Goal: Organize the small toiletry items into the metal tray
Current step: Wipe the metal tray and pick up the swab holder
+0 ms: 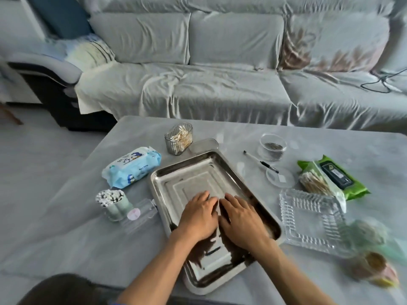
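both hands lie flat inside the metal tray, the left hand and the right hand side by side with fingers stretched out and relaxed, gripping nothing, palms resting on the tray floor. the tray sits at the middle of the table, turned at an angle, and holds no toiletry items yet; its near corner reaches close to the table's front edge. the items ring it: a blue wipes pack at about ten o'clock, a clear box of cotton swabs at eleven o'clock, a cup of swabs at nine o'clock with a small clear case just beside it, and a green wipes pack with a bag of swabs at two o'clock. a glass dish lies at three o'clock, close against the tray's right rim. the likely trouble comes from the tray itself: pressing or sliding it on the smooth table could nudge the glass dish, or push the near corner over the edge. reaching left later, a wrist could topple the tall swab cup and scatter its contents. the open swab box at eleven o'clock would spill if tipped during carrying.
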The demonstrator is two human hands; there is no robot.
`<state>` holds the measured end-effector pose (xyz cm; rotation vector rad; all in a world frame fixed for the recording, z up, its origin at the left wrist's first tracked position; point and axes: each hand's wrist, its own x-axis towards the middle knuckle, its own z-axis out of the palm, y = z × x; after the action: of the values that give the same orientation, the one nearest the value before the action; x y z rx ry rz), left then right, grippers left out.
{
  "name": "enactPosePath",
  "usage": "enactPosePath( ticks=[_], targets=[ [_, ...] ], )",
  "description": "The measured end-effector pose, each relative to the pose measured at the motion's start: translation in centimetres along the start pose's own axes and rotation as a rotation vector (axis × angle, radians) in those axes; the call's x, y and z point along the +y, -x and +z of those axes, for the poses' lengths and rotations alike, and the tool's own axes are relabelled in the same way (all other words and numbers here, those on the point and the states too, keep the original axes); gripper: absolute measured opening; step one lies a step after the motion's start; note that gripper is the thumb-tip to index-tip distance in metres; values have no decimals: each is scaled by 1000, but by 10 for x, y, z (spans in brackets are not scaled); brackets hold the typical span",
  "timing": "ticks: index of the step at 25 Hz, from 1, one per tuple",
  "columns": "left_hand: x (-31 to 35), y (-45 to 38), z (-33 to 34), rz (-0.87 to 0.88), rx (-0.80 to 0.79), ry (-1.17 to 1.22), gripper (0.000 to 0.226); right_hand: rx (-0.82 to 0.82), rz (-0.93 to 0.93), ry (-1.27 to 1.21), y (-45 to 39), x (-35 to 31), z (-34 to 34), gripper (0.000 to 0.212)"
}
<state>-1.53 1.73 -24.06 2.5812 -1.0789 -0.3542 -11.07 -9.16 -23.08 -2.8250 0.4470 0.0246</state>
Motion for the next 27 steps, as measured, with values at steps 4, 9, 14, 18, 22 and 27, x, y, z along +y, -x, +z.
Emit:
enactPosePath(
  ticks=[4,9,14,18,22,27],
  targets=[
    [-3,52,1,72,16,31,48,-6,84,41,20,-14,-2,40],
    [-10,85,-3,147,-2,13,43,-21,98,64,39,-27,6,33],
    [-59,97,-54,181,403,130,44,-20,73,49,49,-38,7,44],
    [-122,108,-99,-46,909,228,57,103,-72,-152,43,-78,11,63],
    [-152,109,-97,-435,762,369,91,167,-229,-180,21,-136,20,74],
    [-174,96,-88,-623,378,541,107,99,-378,-28,-16,-167,40,70]
  ],
)
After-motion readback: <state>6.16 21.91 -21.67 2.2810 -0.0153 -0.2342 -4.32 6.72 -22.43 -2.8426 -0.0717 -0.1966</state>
